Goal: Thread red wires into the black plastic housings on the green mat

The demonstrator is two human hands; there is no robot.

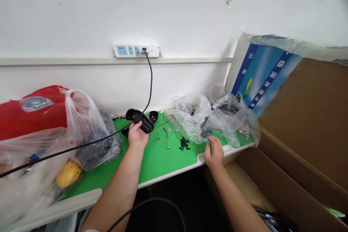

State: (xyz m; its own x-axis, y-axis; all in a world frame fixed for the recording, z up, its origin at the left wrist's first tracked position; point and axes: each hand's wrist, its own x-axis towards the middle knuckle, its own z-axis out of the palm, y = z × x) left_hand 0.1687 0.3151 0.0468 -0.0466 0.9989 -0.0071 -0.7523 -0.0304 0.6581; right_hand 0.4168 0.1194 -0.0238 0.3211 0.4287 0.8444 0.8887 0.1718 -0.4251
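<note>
My left hand point(137, 136) is closed round a black plastic casing point(140, 119) and holds it just above the green table top point(154, 159). My right hand point(214, 152) rests at the table's front edge with its fingers curled against a clear plastic bag point(194, 119) holding small dark parts. I cannot make out whether those fingers pinch anything. Between the hands lie several small black pieces point(185, 144) and thin metal strips point(166, 138).
A black cable point(150, 79) runs from a wall power strip point(136, 50) down across the table. Clear bags point(89, 130) and a red bag point(35, 110) crowd the left side. A large cardboard box point(307, 141) with a blue printed flap stands at the right.
</note>
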